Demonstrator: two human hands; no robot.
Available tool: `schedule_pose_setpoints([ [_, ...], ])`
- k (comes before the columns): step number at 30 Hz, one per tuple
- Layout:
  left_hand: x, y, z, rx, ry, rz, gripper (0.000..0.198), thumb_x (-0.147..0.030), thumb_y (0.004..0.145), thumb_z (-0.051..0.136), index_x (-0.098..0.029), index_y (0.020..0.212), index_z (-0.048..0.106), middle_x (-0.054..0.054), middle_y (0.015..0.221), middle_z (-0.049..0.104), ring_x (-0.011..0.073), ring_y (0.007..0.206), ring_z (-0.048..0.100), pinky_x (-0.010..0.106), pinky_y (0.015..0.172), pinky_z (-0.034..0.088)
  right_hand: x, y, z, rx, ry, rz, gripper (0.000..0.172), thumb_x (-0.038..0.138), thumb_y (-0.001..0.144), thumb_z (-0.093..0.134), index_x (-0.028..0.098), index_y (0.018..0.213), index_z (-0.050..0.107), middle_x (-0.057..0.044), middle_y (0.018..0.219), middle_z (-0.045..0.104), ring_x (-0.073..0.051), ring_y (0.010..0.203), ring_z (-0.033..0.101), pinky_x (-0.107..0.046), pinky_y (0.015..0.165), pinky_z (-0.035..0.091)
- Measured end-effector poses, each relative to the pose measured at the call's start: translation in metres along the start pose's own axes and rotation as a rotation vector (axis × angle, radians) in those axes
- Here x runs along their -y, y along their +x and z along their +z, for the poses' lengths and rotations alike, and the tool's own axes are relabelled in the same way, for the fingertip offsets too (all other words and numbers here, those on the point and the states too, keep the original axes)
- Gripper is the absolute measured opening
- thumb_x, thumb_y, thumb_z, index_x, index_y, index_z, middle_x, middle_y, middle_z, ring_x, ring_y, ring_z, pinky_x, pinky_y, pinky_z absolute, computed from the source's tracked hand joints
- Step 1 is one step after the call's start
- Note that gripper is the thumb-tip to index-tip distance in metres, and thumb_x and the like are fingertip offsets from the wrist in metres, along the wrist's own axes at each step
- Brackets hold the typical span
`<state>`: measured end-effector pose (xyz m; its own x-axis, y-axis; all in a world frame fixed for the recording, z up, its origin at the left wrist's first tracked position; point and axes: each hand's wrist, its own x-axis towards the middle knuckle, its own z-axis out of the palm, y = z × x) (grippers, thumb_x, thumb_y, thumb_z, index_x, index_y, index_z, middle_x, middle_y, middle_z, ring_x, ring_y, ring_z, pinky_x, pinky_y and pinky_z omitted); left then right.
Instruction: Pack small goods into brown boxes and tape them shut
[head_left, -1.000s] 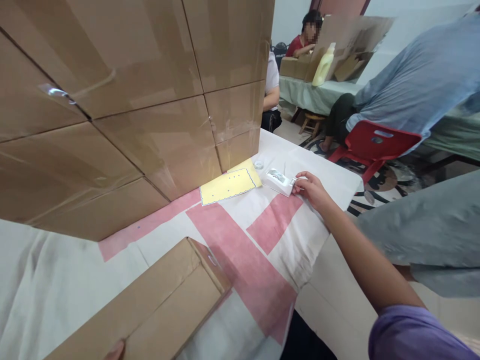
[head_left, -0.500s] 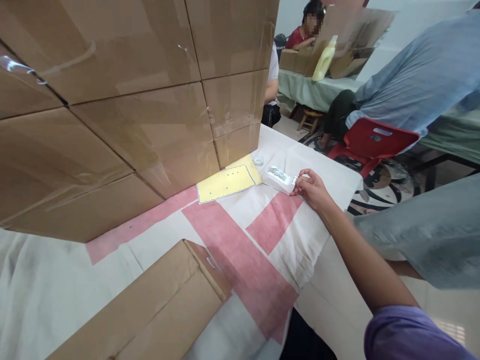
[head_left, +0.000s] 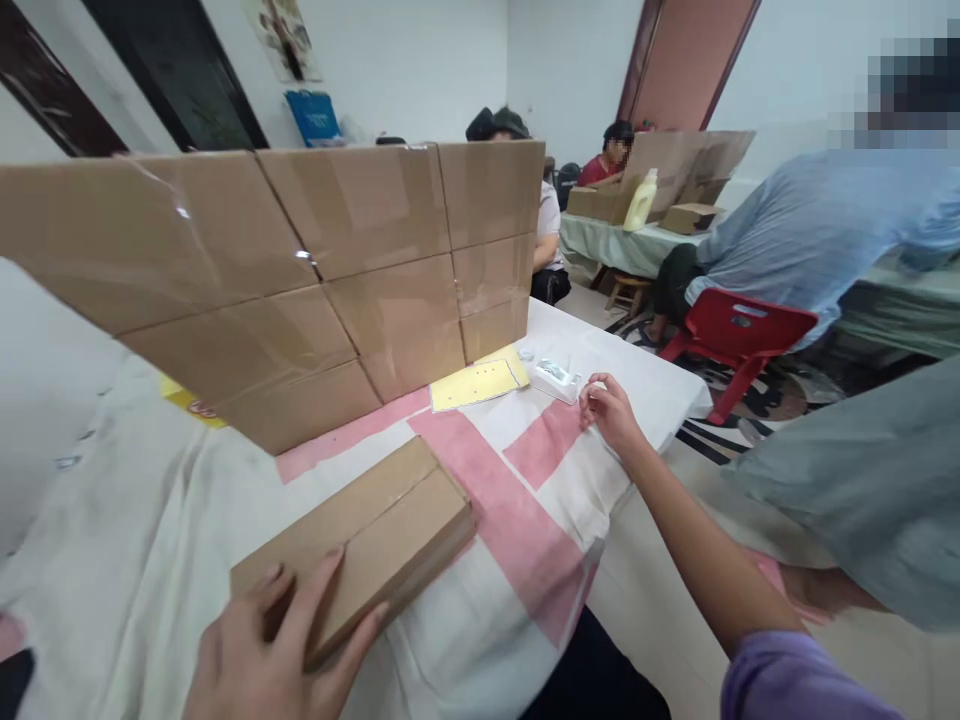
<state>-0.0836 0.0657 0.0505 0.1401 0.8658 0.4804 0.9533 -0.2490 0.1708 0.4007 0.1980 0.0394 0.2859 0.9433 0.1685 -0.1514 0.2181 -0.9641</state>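
Observation:
A closed cardboard box (head_left: pixel 375 520) lies on the table in front of me. My left hand (head_left: pixel 277 640) rests on its near left end, fingers spread over the top and thumb by the near edge. My right hand (head_left: pixel 609 412) is raised just right of a white tape dispenser (head_left: pixel 555 380), its fingertips pinched together. Whatever may be between those fingertips is too small to make out. Left of the dispenser, a yellow sheet (head_left: pixel 480 385) with a wavy drawn outline and small dots lies against the foot of the cardboard partition (head_left: pixel 390 300).
Pink strips (head_left: pixel 495 500) mark the white tablecloth (head_left: pixel 450 640). A yellow item (head_left: pixel 187 402) shows beyond the partition's left side. On the right, a person in blue sits on a red chair (head_left: pixel 750 325). Other people sit behind, near a green-covered table (head_left: pixel 600 238) with a yellow bottle (head_left: pixel 641 200).
My view has tilted up and back. My left hand has come into view on the cardboard box. My right hand's pinched fingers have come slightly away from the tape dispenser.

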Motion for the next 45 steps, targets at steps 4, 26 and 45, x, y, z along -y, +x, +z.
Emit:
schedule_pose_setpoints([
  [4, -0.026, 0.010, -0.013, -0.097, 0.121, 0.035, 0.048, -0.057, 0.089, 0.060, -0.028, 0.126, 0.068, 0.014, 0.117, 0.054, 0.0318, 0.106, 0.056, 0.049, 0.092, 0.051, 0.033, -0.042, 0.046, 0.192, 0.086, -0.026, 0.028, 0.033, 0.079, 0.061, 0.026, 0.099, 0.043, 0.007, 0.058, 0.062, -0.011, 0.040, 0.043, -0.025, 0.042, 0.035],
  [26, -0.133, 0.005, -0.094, -0.244, -0.528, 0.029, 0.006, -0.019, 0.093, 0.063, -0.025, 0.093, 0.060, -0.004, 0.084, 0.066, 0.0112, 0.080, 0.063, 0.023, 0.072, 0.048, 0.106, -0.165, 0.190, 0.903, -0.139, -0.693, 0.025, 0.009, 0.095, 0.040, 0.024, 0.114, 0.041, 0.003, 0.078, 0.060, -0.013, 0.066, 0.056, -0.027, 0.065, 0.043],
  [45, -0.110, 0.014, -0.057, -0.236, -0.931, -0.671, 0.033, -0.052, 0.090, 0.062, -0.020, 0.082, 0.062, 0.000, 0.074, 0.058, 0.0138, 0.070, 0.053, 0.025, 0.064, 0.042, 0.054, -0.104, 0.226, 0.672, -0.937, -0.850, 0.026, 0.020, 0.103, 0.043, 0.017, 0.100, 0.068, -0.010, 0.098, 0.072, -0.028, 0.103, 0.060, -0.047, 0.097, 0.045],
])
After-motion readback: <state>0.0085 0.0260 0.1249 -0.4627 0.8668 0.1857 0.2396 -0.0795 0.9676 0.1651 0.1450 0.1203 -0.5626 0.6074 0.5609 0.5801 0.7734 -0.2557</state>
